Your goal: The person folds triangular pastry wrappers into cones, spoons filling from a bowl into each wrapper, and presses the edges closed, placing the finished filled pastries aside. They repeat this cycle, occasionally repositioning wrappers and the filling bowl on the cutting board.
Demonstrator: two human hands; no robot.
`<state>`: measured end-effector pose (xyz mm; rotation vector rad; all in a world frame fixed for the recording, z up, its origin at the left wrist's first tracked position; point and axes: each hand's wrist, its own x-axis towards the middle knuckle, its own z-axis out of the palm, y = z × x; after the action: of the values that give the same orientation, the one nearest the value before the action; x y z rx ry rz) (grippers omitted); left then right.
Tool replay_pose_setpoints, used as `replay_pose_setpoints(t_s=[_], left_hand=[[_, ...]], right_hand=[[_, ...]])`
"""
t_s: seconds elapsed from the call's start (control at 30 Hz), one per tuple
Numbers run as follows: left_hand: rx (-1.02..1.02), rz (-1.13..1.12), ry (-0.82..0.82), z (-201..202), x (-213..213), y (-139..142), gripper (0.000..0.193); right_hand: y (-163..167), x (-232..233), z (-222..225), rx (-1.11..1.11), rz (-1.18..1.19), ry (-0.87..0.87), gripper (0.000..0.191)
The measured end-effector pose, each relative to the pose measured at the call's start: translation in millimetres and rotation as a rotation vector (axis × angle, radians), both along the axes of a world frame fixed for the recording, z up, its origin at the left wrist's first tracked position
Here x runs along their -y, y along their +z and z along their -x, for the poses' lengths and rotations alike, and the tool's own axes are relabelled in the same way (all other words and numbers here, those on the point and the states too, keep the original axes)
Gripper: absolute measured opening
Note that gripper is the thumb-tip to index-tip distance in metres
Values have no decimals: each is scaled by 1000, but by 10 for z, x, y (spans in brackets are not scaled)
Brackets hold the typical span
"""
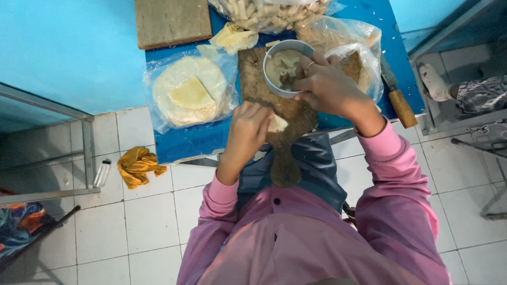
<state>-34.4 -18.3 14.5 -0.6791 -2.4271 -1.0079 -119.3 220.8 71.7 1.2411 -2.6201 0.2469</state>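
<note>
white floor tiles [142,221] surround a blue worktop [185,140]. landmark: the dark wooden board [264,89] on it. far left of the board on the floor lies a yellow cloth [138,164]. just left of the board sits a bag of round pale wrappers [189,91]. at the board's near end the left hand [251,125] curls closed around a folded piece of wrapper [277,123]. on the board's far end stands a white bowl of filling [284,67]; the right hand [327,87] dips bent fingers into it. right of the board lies a wooden-handled knife [398,100].

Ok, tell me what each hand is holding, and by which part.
Left hand: folded wrapper piece, pinched at its edge. Right hand: fingers over the white bowl rim; grip unclear.
</note>
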Motion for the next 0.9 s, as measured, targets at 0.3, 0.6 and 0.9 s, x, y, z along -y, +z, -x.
replay_pose_setpoints(t_s=[0.3,0.6,0.9], left_hand=[[116,-159,197,-151,39,229,20],[211,-217,10,-123,-264,206,26],[88,-65,14,-155,-227,60,31]], right_hand=[[108,-95,-77,-58,-67,-176,40],[74,-52,-34,-110,-165,-126,25],[-38,-78,45,-131,-69,-73,33]])
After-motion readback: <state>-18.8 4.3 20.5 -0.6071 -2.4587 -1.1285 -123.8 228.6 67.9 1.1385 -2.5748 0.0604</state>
